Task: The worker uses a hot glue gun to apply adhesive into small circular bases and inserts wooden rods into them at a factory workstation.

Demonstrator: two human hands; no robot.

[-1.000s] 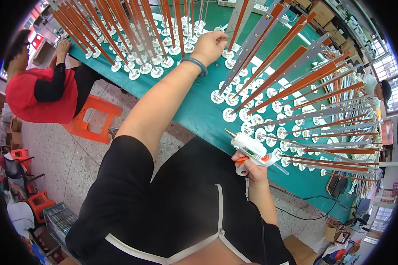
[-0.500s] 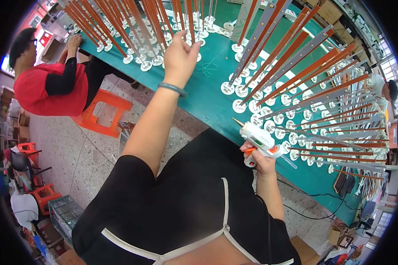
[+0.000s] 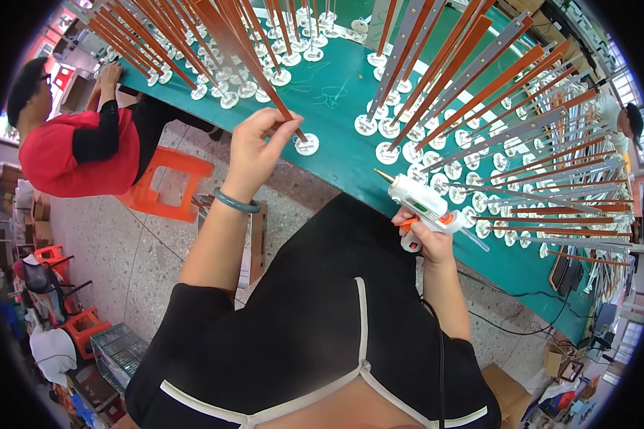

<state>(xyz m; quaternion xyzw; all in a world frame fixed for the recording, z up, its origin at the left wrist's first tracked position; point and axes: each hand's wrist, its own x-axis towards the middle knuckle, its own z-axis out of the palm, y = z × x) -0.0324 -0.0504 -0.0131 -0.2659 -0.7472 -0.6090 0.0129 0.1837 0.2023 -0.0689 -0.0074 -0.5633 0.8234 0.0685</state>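
Left hand [image 3: 259, 146] is raised over the near edge of the green surface [image 3: 329, 93], fingers curled and pinched around the lower part of a brown rod [image 3: 247, 57]; the rod slants up and away toward the top of the view, and its foot sits in a white round base [image 3: 307, 145] just right of the fingertips, resting on the surface. A green bangle [image 3: 237, 204] sits on the left wrist. Right hand [image 3: 423, 239] is closed around the grip of a white glue gun [image 3: 421, 202] with an orange trigger; the metal nozzle points up-left, toward the rod base but apart from it, and the gun is held just above the near rim of the surface. A black cord [image 3: 440, 357] runs down from the gun along the right forearm. To the right of the gun, rows of grey and orange rods [image 3: 494, 107] stand tilted in white discs, packed close together across the surface. More brown rods on discs [image 3: 172, 43] crowd the far left stretch. At the left end a person in a red top [image 3: 71, 154] sits on an orange stool [image 3: 166, 184], with a hand at the surface edge. Below, speckled floor [image 3: 114, 250] with a wire crate [image 3: 118, 350] and small orange stools [image 3: 79, 325]
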